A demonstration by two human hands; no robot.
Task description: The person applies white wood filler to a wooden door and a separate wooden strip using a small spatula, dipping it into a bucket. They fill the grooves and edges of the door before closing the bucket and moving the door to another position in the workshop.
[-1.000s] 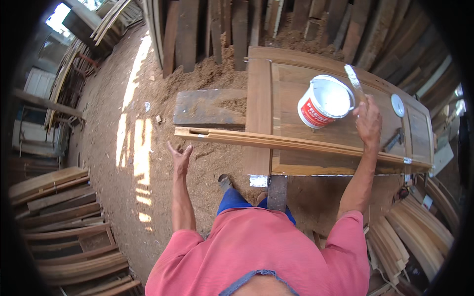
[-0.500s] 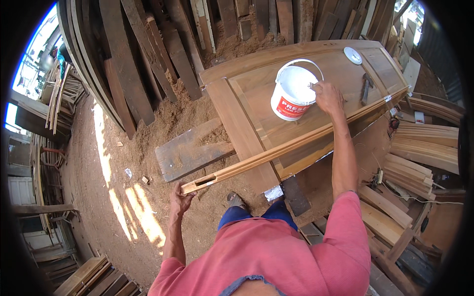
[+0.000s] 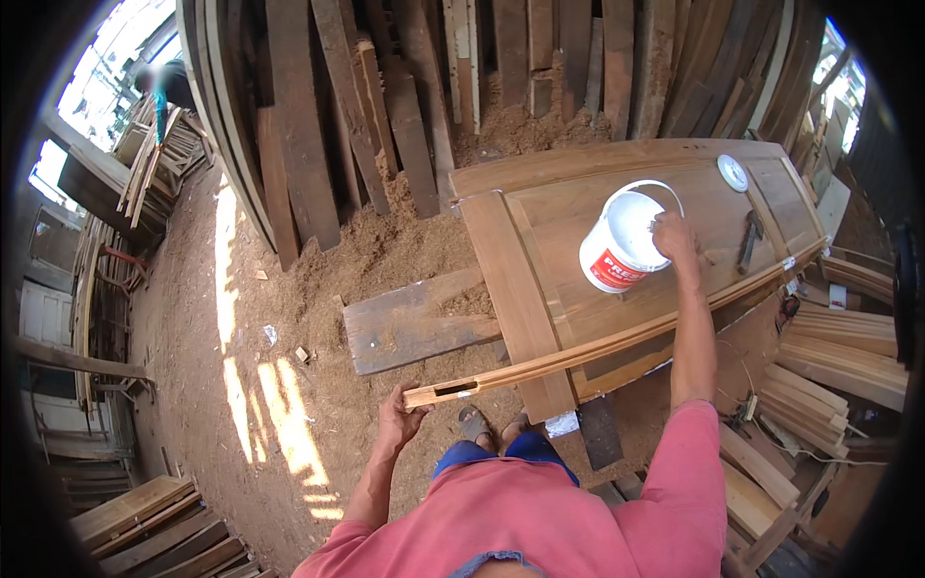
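My left hand (image 3: 398, 416) is closed round the near end of a long wooden rail (image 3: 544, 367), beside a dark slot cut into it. The rail runs up to the right along the near edge of a panelled wooden door (image 3: 520, 299), which lies flat. On the door stands a white bucket (image 3: 599, 260) with a red label, its handle raised and white stuff inside. My right hand (image 3: 677, 238) is closed at the bucket's right rim, its fingertips over the opening. Whatever it pinches is hidden.
A hammer (image 3: 748, 241) and a round white lid (image 3: 732, 173) lie on the door. Dark planks (image 3: 289, 125) lean along the back above heaped sawdust. A loose board (image 3: 414, 332) lies left of the door; stacked timber (image 3: 833, 337) fills the right. Another person (image 3: 166, 91) is far left.
My right hand has dipped a small whitish thing toward the bucket's opening, and it no longer shows. My left hand still holds the rail's end. The whole view has shifted.
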